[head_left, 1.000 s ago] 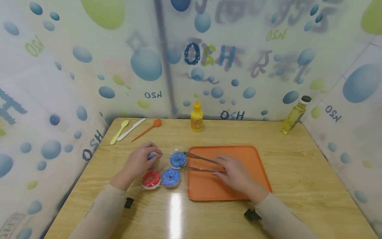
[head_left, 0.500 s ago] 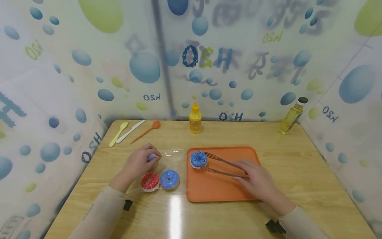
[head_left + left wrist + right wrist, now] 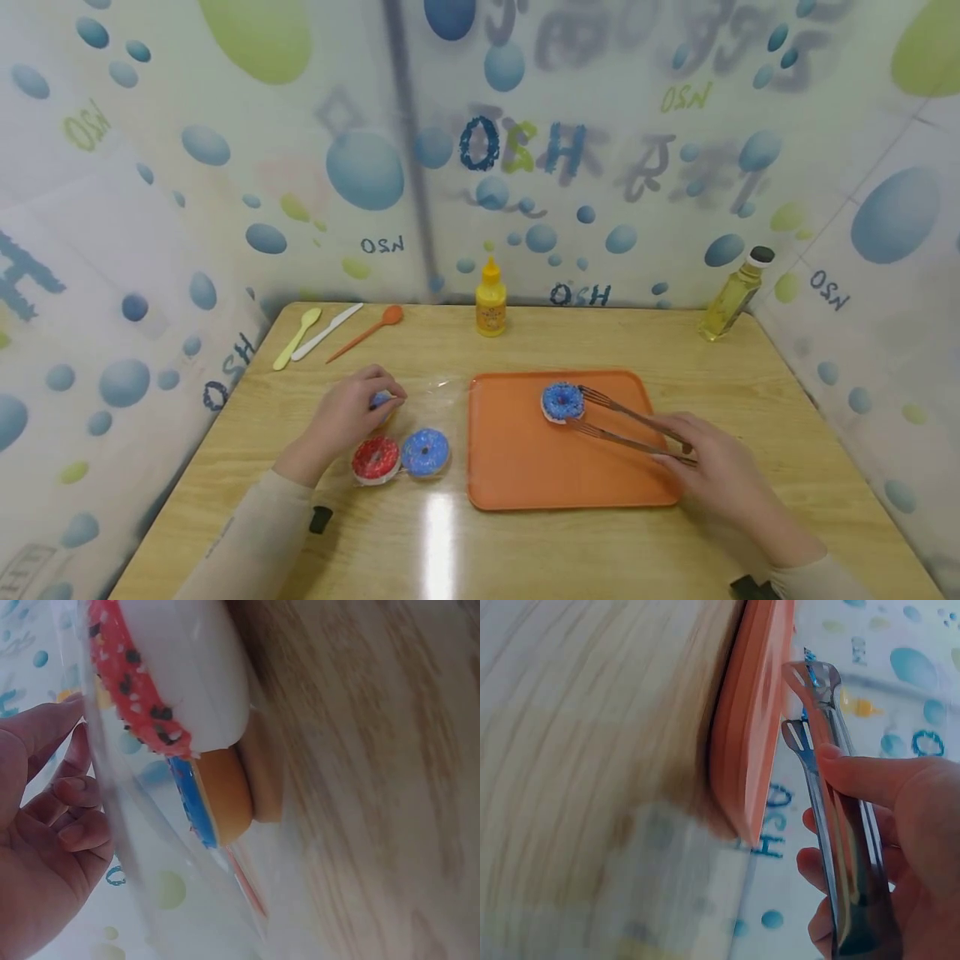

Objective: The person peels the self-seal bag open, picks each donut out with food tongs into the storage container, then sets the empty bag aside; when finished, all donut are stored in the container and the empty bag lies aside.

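Note:
My left hand (image 3: 347, 423) pinches the edge of a clear plastic bag (image 3: 139, 817) between thumb and fingers. By those fingers a blue donut (image 3: 382, 400) is mostly hidden. A red sprinkled donut (image 3: 363, 460) and a light-blue donut (image 3: 425, 465) lie just in front, within the plastic. My right hand (image 3: 712, 467) grips metal tongs (image 3: 844, 847), thumb on one arm and fingers round the other. Between the tong tips is a darker blue sprinkled donut (image 3: 552, 403), close over the orange tray (image 3: 525, 475), right of the tray's middle.
Along the back left lie a yellow spoon (image 3: 297, 337), a white knife (image 3: 327, 332) and an orange spoon (image 3: 365, 334). A yellow squeeze bottle (image 3: 491, 308) stands at the back middle, an oil bottle (image 3: 731, 302) at the back right. A patterned wall rises behind.
The tongs have lifted the darker blue donut from beside the others and carried it right, over the tray. The right hand moved right with them; the left hand stayed in place.

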`<control>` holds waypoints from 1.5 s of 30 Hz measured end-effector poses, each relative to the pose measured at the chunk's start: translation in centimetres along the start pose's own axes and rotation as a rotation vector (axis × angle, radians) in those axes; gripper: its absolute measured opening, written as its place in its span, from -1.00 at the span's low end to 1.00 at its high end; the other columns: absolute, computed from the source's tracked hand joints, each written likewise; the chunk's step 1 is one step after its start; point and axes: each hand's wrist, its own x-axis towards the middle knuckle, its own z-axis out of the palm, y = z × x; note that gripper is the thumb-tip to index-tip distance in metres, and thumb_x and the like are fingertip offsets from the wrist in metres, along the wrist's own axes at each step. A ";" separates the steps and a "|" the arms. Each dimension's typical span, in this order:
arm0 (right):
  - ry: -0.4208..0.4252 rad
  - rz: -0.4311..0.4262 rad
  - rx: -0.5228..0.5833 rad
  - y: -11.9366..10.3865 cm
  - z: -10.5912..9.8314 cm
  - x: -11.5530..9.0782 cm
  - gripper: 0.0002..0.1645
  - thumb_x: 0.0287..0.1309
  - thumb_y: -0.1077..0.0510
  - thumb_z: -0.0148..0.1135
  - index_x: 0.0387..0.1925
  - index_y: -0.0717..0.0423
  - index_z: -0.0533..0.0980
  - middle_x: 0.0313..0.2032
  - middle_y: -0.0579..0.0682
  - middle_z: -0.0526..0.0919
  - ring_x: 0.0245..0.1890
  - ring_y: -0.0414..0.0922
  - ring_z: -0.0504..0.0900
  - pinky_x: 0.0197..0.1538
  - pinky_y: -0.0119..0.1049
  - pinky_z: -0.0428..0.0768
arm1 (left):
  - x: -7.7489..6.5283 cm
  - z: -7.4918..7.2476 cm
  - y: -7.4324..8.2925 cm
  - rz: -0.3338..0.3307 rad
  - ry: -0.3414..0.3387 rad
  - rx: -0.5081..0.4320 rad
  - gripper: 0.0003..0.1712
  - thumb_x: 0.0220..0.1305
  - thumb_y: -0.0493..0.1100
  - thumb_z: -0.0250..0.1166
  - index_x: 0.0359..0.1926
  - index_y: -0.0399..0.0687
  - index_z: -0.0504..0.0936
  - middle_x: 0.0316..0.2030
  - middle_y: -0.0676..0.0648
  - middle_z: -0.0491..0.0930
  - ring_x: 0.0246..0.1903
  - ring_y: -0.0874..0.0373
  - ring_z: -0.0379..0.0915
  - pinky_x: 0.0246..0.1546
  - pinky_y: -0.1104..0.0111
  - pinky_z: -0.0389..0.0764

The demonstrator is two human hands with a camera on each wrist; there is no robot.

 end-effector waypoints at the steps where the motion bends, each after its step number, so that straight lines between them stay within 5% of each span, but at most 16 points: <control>1: 0.006 -0.001 0.002 0.3 -0.2 -0.2 -0.42 0.06 0.08 0.60 0.15 -0.10 0.63 -0.13 -0.16 0.70 -0.39 -0.38 0.45 -0.41 -0.41 0.44 | 0.0 0.0 0.1 -0.003 -0.001 -0.001 -0.96 0.35 -0.12 0.42 -0.20 0.11 0.79 -0.19 0.10 0.62 -0.36 0.24 0.44 -0.33 0.33 0.50; 25: 0.017 0.054 -0.063 3.3 -1.5 -1.4 -0.37 0.10 0.00 0.58 0.20 -0.01 0.59 -0.08 -0.08 0.69 -0.36 -0.30 0.50 -0.46 -0.39 0.41 | 0.0 0.0 0.4 -0.024 -0.010 -0.004 -0.95 0.37 -0.12 0.41 -0.20 0.11 0.79 -0.18 0.10 0.62 -0.40 0.25 0.40 -0.40 0.37 0.46; 37: 0.182 -0.129 -0.041 -0.1 0.0 -0.1 -0.24 -0.10 0.14 0.67 0.22 0.03 0.61 -0.04 -0.08 0.71 -0.36 -0.26 0.55 -0.40 -0.34 0.50 | -0.1 0.1 0.2 -0.027 -0.010 -0.004 -0.96 0.37 -0.10 0.41 -0.20 0.13 0.78 -0.18 0.11 0.63 -0.40 0.26 0.40 -0.39 0.38 0.46; 45: 0.107 -0.210 0.010 -3.1 1.7 1.7 -0.30 0.00 0.05 0.64 0.24 -0.13 0.63 0.03 -0.12 0.72 -0.33 -0.23 0.68 -0.31 -0.31 0.64 | 0.0 0.1 0.3 -0.016 0.000 -0.011 -0.96 0.35 -0.14 0.42 -0.21 0.11 0.79 -0.20 0.10 0.64 -0.41 0.26 0.40 -0.39 0.37 0.47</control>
